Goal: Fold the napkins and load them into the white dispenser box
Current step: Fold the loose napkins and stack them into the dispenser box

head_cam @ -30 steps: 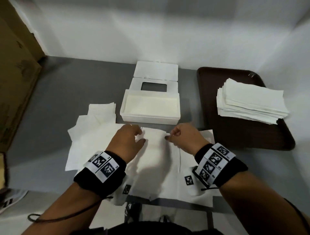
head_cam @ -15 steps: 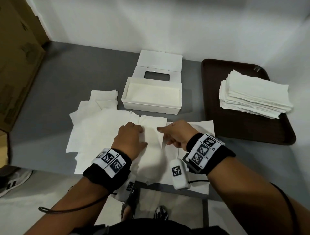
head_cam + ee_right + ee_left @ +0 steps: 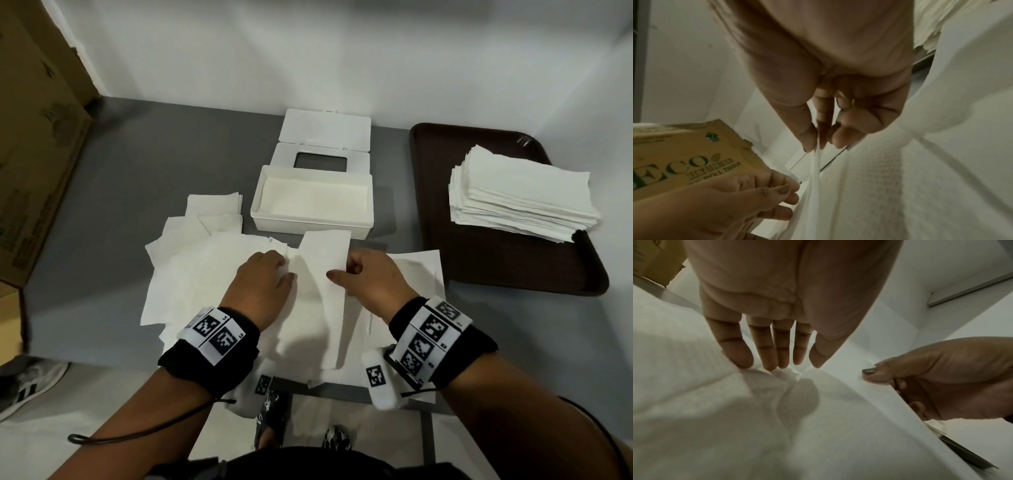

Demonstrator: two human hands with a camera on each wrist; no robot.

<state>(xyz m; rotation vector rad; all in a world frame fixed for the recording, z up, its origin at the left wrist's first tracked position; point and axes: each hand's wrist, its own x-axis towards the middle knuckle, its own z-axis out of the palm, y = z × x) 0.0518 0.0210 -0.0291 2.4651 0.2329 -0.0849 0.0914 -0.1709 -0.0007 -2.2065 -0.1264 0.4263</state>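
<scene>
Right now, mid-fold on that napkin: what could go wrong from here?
1. The right hand pinches only the edge of the napkin being folded; thin paper might tear or slip.
2. The left hand presses with straight fingers onto overlapping loose sheets, so those underneath may drag or crease.
3. Napkin ends overhang the table's near edge and could slide off.

Dark brown tray [image 3: 507, 274] sits at the right of the grey table [image 3: 137, 178]. Brown cardboard carton [image 3: 30, 144] stands at the table's left edge; in the right wrist view the carton [image 3: 684, 157] shows print reading "ECO" and "TISSUE". Below the table's near edge, a grey-and-white sneaker [image 3: 27, 383] on the pale floor at far left.
</scene>
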